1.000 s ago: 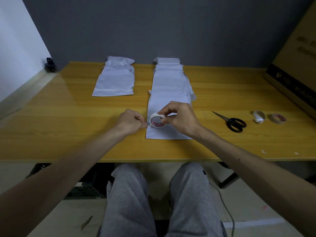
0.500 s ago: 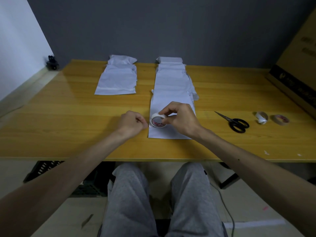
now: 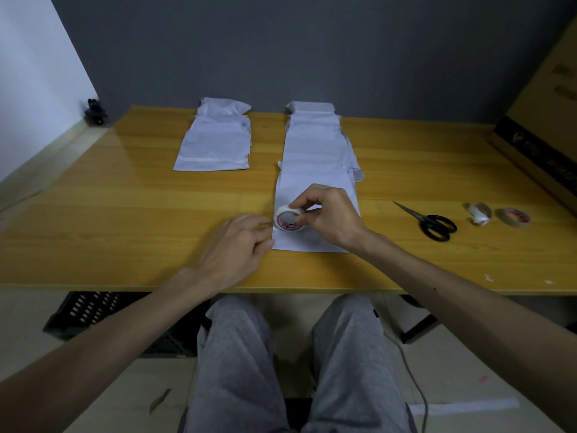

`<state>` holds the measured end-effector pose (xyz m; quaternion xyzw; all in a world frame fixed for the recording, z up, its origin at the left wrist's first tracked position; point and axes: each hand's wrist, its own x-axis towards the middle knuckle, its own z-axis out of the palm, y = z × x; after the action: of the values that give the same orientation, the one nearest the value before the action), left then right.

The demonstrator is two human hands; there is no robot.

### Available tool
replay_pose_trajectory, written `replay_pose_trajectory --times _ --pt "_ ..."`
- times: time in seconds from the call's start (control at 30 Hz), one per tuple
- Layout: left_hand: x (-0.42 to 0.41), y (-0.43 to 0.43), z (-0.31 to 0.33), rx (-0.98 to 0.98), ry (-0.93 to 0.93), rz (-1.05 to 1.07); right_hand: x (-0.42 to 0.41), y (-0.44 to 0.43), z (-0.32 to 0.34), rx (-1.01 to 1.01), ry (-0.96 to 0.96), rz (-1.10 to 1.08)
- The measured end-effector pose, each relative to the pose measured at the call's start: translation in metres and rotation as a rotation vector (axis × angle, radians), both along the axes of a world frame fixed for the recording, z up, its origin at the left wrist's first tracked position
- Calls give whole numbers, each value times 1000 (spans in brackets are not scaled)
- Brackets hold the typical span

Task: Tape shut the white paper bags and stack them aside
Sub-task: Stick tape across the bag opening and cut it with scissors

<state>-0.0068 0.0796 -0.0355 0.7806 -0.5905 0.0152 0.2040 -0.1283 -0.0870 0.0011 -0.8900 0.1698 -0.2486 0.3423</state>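
- Setting: a wooden table [image 3: 125,214] stands against a grey wall, and you sit at its near edge.
- Task item: the white paper bag [image 3: 315,179] being worked lies flat at near centre. It is the front one of a row of bags [image 3: 312,132] running back toward the wall.
- Tape roll [image 3: 288,218]: it stands on edge on the bag's near-left part. Your right hand [image 3: 331,217] pinches it between thumb and fingertips.
- Left hand [image 3: 237,245]: the fingers are loosely curled just beside the roll. Motion blur prevents telling whether they pinch the tape's free end.
- Risk: nothing pins the bag, so in my judgement a pull on the tape could drag or skew it. That would lay the strip crooked or crease the paper.
- Risk: a free end let slack may fold onto itself or snap back to the roll.
- Relation: the bag lies under your right hand, and its left edge is at your left fingertips.
- Surroundings: a separate stack of bags [image 3: 215,145] lies at left rear. The scissors [image 3: 434,221] lie well apart to the right, so cutting means reaching away from the roll. Two more rolls [image 3: 513,217] lie beyond them.
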Motion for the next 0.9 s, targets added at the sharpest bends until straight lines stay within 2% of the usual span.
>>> replay_pose_trajectory --times 0.23,0.37,0.8,0.9 --pt "-2 5 -1 57 -177 -31 2 0 -1 -24 -1 10" --pt "0 5 0 72 -137 -16 2 0 -2 -6 -6 23" --pt "4 5 -1 107 -268 -72 2 -1 -2 -11 1 47" --pt "2 3 0 92 -235 -82 1 0 -1 9 14 64"
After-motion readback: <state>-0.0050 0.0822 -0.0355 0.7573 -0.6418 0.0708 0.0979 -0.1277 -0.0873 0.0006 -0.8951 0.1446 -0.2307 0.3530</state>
